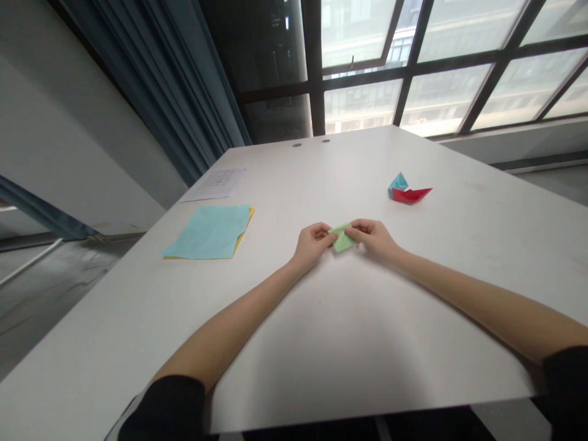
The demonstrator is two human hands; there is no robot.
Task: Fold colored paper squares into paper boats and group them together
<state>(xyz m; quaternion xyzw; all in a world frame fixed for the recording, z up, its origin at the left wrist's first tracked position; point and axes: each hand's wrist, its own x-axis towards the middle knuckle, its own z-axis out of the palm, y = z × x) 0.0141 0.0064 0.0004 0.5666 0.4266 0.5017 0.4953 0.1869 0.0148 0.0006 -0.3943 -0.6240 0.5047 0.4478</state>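
A small piece of folded light-green paper is held between both hands over the middle of the table. My left hand pinches its left edge, thumb on top. On the opposite side, my right hand grips the upper right part between thumb and fingers. The fingertips beneath the paper are partly hidden, and the exact folds are too small to make out.
Beyond my right hand lie a red folded paper boat and a blue folded paper piece, touching. To the left are light-blue paper sheets over yellow ones, with a printed sheet behind. The white table extends towards the windows.
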